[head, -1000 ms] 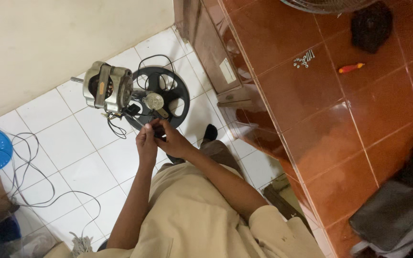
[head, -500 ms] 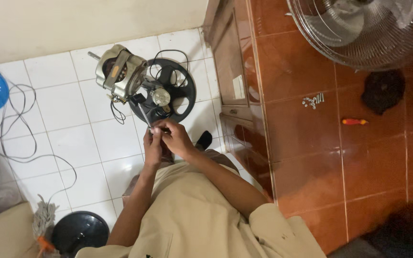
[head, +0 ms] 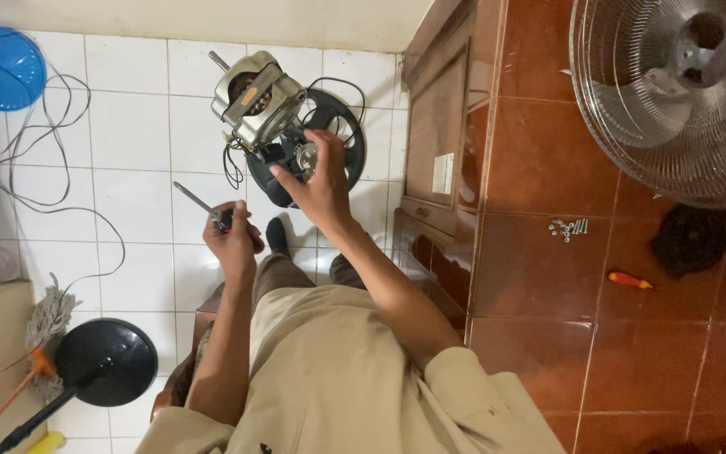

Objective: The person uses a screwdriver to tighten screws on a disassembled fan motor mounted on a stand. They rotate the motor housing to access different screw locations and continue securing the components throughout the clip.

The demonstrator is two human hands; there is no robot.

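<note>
On white floor tiles sits the fan motor [head: 255, 97], mounted to a black round housing [head: 339, 139], near the wall. Right hand [head: 317, 181], fingers spread and loose, touches the housing's hub, seemingly to steady it. Left hand [head: 233, 240] is closed around a screwdriver [head: 199, 202], shaft angled up-left, clear of the motor. Further out: loose screws [head: 568, 227], red small screwdriver [head: 629, 280], fan grille [head: 674, 92] on brown tiles.

Fan grille [head: 674, 92] cut off at the frame's top-right edge, small screws [head: 568, 228] indistinct
</note>
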